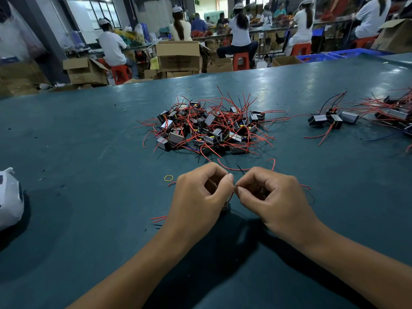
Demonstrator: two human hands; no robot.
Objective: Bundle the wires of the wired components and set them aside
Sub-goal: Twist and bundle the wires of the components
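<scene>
Both hands meet low over the green bench (pixel 78 152). The left hand (pixel 198 197) and the right hand (pixel 272 197) each pinch the thin red and black wires (pixel 234 168) between thumb and fingers. A pile of wired parts (pixel 207 128) lies just behind them, and a yellow rubber band (pixel 168 178) is near the left hand.

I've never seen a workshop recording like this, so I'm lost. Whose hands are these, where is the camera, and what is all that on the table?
There is no machine: a person wears a camera on the head, looking down at their own hands. The left hand and right hand pinch thin red and black wires between them. On the green table lies a pile of wired components, a smaller group to the right, and a yellow rubber band. Other workers sit behind.
</scene>
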